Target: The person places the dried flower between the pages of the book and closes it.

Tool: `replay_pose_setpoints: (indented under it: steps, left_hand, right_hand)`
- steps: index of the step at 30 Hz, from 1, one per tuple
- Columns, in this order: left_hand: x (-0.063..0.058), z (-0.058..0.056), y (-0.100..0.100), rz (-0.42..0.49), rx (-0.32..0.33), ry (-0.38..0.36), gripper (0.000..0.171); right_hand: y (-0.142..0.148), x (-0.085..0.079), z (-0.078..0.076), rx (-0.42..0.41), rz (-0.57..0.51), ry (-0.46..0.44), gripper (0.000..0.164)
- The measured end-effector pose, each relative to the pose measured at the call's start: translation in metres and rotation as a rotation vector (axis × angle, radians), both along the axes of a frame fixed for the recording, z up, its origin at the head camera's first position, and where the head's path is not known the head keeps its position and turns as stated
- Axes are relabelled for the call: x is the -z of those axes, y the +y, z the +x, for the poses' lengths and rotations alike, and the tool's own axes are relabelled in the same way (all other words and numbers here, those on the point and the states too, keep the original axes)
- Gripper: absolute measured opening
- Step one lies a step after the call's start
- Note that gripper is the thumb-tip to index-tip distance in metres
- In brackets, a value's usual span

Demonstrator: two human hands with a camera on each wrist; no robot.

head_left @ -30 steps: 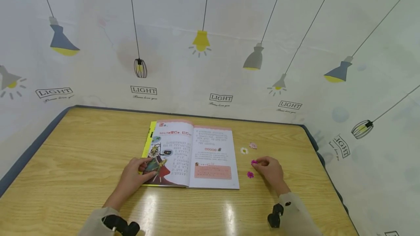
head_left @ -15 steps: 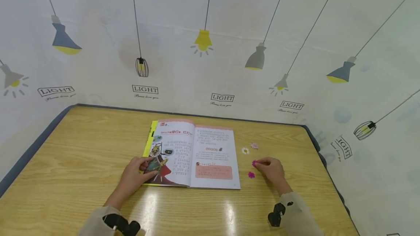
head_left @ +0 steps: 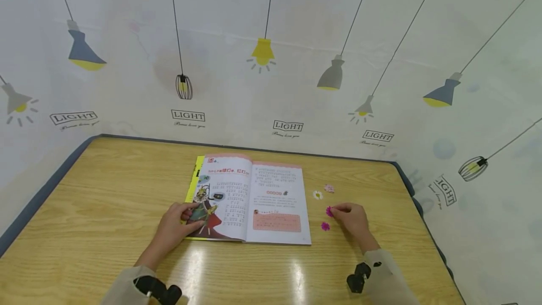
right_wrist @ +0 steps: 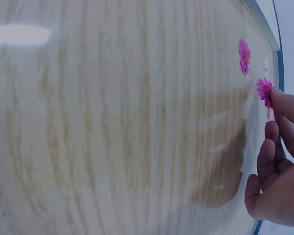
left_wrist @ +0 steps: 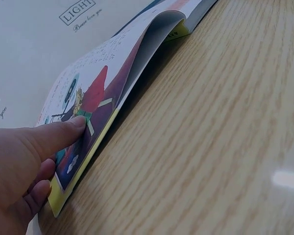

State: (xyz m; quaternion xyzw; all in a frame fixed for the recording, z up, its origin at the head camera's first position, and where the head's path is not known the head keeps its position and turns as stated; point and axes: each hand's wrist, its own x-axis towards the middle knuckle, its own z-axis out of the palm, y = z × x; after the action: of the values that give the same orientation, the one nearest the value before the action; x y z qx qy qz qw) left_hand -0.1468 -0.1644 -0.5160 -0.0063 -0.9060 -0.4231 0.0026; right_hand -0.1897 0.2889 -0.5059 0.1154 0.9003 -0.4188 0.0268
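An open book with printed text and a cartoon picture lies on the wooden table. At its lower left edge my left hand grips it, thumb flat on the picture page and the other fingers around the edge. My right hand pinches a magenta flower between thumb and index finger, to the right of the book. Just in front of it a second magenta flower lies on the table. Farther back lie a white daisy with a yellow centre and a pale pink flower.
The wooden table has a dark blue edge strip along the back and sides. Behind it rises a pale wall covering printed with lamps. Each wrist carries a small black camera mount.
The pinched magenta flower has tilted a little in the right fingertips and shows more of its face. The head view has shifted slightly; the left hand and book stay put.
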Motion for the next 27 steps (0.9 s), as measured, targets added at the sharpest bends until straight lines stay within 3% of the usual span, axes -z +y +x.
replay_pose_setpoints:
  steps: [12, 19, 27]
  left_hand:
    - [-0.001, 0.001, 0.001, -0.022, 0.003, 0.014, 0.048]
    - [-0.001, 0.001, 0.001, -0.025, -0.004, 0.007, 0.048]
    - [0.0, 0.001, 0.002, -0.033, -0.006, 0.022, 0.048]
  right_hand:
    - [-0.008, -0.016, 0.001, -0.002, -0.049, -0.01, 0.027]
    - [-0.021, -0.025, -0.001, -0.049, -0.107, 0.08, 0.032]
    - [-0.042, -0.029, -0.011, -0.06, -0.069, 0.062, 0.024]
